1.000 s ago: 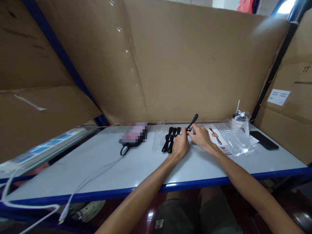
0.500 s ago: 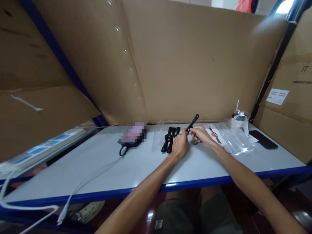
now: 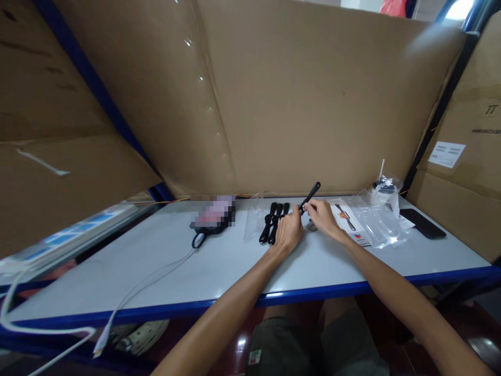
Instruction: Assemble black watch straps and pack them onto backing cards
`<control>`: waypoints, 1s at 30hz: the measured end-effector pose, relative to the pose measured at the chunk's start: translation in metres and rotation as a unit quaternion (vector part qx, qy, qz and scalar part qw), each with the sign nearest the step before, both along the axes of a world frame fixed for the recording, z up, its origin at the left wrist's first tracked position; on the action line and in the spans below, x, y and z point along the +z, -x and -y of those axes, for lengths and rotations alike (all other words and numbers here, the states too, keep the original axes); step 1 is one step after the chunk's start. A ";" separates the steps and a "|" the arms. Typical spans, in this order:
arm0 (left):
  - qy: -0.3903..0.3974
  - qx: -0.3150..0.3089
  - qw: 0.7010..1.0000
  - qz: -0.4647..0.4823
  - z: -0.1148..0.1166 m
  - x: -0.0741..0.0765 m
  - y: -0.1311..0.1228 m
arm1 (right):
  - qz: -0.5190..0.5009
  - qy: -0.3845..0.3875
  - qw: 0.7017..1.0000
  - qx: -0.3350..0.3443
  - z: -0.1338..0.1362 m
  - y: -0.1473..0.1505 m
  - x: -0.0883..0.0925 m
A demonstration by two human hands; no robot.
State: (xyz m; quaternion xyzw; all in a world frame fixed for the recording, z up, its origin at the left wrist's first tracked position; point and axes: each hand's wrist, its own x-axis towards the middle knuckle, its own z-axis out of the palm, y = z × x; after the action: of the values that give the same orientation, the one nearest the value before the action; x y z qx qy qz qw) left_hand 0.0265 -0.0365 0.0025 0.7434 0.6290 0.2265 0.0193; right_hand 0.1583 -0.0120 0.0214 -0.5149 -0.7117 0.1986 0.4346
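A black spokeshave (image 3: 312,192) is tilted up to the right over the table, one handle pointing toward the cardboard. My left hand (image 3: 288,233) is closed around its lower part, which the fingers hide. My right hand (image 3: 320,214) pinches at the tool's middle, by a small shiny bit; the exact part under the fingertips is hidden. Left of my left hand, several similar black spokeshaves (image 3: 266,225) lie side by side, partly covered by that hand. Under my right hand sits a small greyish object (image 3: 311,225), too hidden to name.
A printed sheet (image 3: 346,216) picturing the tool and clear plastic bags (image 3: 381,227) lie at the right, near a black phone (image 3: 422,223) and a bagged cup (image 3: 385,190). Leftward are another clear bag (image 3: 253,222), a dark device (image 3: 215,224) with a cable, and a power strip (image 3: 78,230).
Both hands stay at the same spot with the spokeshave. The right hand's fingers have turned slightly at the tool's middle, and the view has shifted a little.
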 end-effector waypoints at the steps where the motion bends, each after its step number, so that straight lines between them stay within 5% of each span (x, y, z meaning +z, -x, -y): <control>1: -0.001 -0.001 1.000 -0.004 0.000 0.000 0.000 | -0.070 0.061 0.995 0.020 -0.001 0.000 0.000; 4: -0.003 -0.005 1.000 -0.015 0.001 0.001 0.001 | -0.238 0.250 0.934 0.093 -0.004 -0.001 0.001; 6: -0.001 -0.009 1.000 -0.016 0.001 0.001 0.001 | -0.247 0.295 0.918 0.102 -0.005 -0.002 0.001; 10: -0.003 -0.006 1.000 -0.016 -0.001 0.001 0.002 | -0.075 0.091 0.993 -0.008 -0.005 -0.003 0.000; 13: -0.005 0.000 1.000 -0.022 -0.002 0.001 0.002 | 0.040 -0.045 0.998 -0.027 -0.003 -0.001 -0.001; 16: 0.004 0.004 0.999 -0.032 0.000 0.003 0.002 | 0.063 -0.055 0.996 -0.018 0.000 0.002 -0.002; 20: 0.013 -0.004 0.999 -0.052 0.003 0.005 0.002 | -0.103 0.099 0.989 0.026 0.000 0.003 0.000; 23: 0.014 -0.004 0.998 -0.066 0.003 0.006 0.002 | -0.268 0.290 0.912 0.109 -0.003 0.000 0.001; 25: 0.009 -0.004 0.998 -0.068 0.003 0.005 0.002 | -0.288 0.343 0.884 0.136 -0.005 -0.001 0.000; 27: 0.001 -0.006 0.998 -0.067 0.002 0.003 0.002 | -0.236 0.294 0.921 0.098 -0.006 -0.001 -0.001; 30: -0.007 -0.002 0.998 -0.066 0.000 0.002 0.003 | -0.098 0.089 0.991 -0.002 -0.005 0.001 -0.003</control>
State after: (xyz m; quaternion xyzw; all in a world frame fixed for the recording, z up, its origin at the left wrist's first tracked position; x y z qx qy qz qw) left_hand 0.0237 -0.0362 0.0041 0.7582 0.6258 0.1812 -0.0269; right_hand 0.1570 -0.0068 0.0181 -0.5305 -0.6444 0.3098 0.4554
